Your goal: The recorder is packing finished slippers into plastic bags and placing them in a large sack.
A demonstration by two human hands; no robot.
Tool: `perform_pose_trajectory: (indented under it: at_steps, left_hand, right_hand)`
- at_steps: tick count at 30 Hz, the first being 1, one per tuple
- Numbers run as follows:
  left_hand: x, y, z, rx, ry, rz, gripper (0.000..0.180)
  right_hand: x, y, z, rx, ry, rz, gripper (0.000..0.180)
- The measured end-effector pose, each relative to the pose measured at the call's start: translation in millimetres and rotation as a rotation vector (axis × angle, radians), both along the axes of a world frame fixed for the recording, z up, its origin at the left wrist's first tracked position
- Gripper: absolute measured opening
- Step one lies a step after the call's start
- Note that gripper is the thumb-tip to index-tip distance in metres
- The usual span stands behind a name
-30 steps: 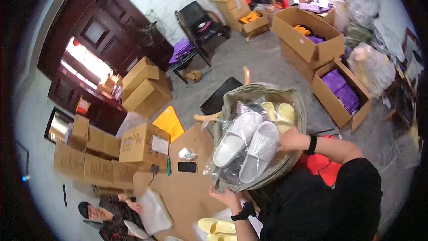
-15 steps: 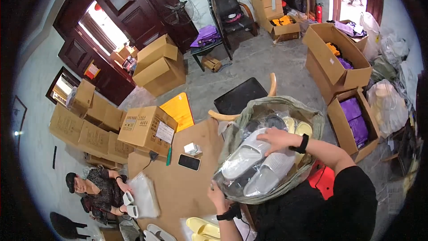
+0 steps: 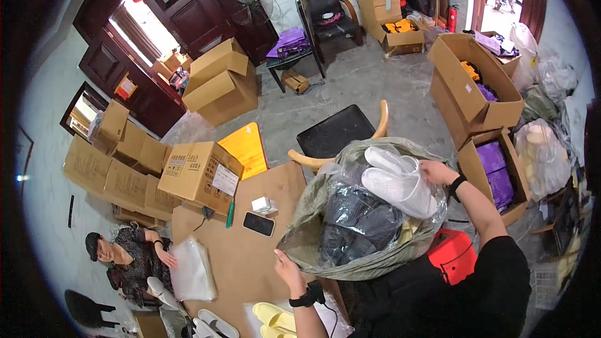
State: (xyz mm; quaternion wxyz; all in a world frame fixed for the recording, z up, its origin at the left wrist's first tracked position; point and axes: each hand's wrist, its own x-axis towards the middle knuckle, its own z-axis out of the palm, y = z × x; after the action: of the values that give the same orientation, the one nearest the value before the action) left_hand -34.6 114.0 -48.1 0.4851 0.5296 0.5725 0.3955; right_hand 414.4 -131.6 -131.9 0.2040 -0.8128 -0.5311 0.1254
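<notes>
A large grey-green woven sack (image 3: 300,247) stands wide-mouthed in front of me at the table's right side. My left hand (image 3: 289,270) grips its near left rim. Above the sack's far right edge, my right hand (image 3: 438,174) holds a pair of white slippers (image 3: 400,181) in clear wrap by one side. Dark grey slippers (image 3: 360,222) in shiny clear plastic fill the sack's middle. A little pale yellow shows under them at the right, mostly hidden.
On the brown table (image 3: 250,263) lie a phone (image 3: 258,224), a small white box (image 3: 263,205), a green-handled tool (image 3: 230,215), a carton (image 3: 200,178) and yellow slippers (image 3: 275,319). At left, a co-worker (image 3: 134,263) touches clear bags (image 3: 193,269). A black-seated chair (image 3: 338,131) stands beyond the sack.
My right hand has lifted the white slippers up and right, uncovering dark grey ones. My left hand has shifted slightly left with the rim. The co-worker's slippers have moved down toward the table edge.
</notes>
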Motion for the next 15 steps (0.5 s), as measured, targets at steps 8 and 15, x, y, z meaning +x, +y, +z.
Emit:
perform_pose_trajectory:
  at_steps: [8,15]
  left_hand:
    - [-16,-3,12,0.11,0.549,-0.159,0.034]
    - [24,24,25,0.791,1.228,-0.576,0.044]
  right_hand:
    - [8,26,11,0.022,0.193,-0.388,0.015]
    - [-11,105,66,-0.06,0.135,-0.391,0.046]
